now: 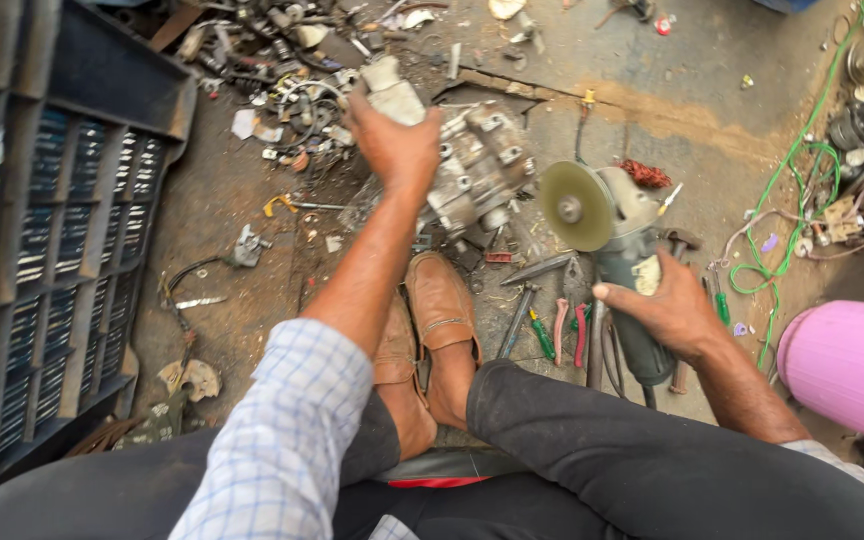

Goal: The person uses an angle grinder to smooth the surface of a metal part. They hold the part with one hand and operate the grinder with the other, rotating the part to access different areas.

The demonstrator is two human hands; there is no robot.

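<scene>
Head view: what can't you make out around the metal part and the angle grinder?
- Metal part: near side hidden by left hand.
- Angle grinder: rear body covered by right hand; cable lost behind the leg.
- Scrap pile: pieces too small, cut by top edge.

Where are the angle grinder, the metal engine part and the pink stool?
angle grinder (577, 207), head view, on its disc.
metal engine part (477, 165), head view, on its housing.
pink stool (847, 365), head view, on its side.

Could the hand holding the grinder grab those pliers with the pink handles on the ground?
Probably yes, but not right away. The pink-handled pliers lie uncovered just beside the right hand. That hand is wrapped around the angle grinder, so it would likely need to put it down first.
</scene>
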